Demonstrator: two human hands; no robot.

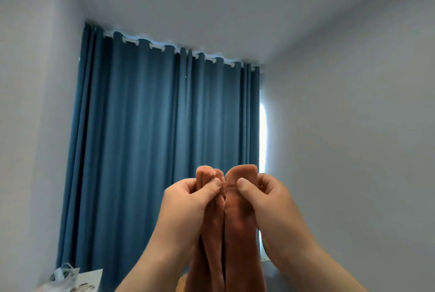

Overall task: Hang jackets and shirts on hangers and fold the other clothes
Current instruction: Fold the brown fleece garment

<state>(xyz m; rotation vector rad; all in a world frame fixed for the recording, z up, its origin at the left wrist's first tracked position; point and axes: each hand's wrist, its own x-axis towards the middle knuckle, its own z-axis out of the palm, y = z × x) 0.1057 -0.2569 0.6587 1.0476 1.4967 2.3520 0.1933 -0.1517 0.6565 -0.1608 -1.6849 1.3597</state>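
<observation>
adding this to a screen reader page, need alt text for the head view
Two hands hold up an orange-brown garment by its top edge, the left hand and right hand each pinching it, in front of closed blue curtains between pale walls.

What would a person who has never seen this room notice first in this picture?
First, the two hands raised at the bottom centre: the left hand and the right hand each pinch the top edge of a rust-orange garment, which hangs down between the forearms. Behind them, closed blue curtains fill the middle of the far wall, with a strip of daylight at their right edge.
</observation>
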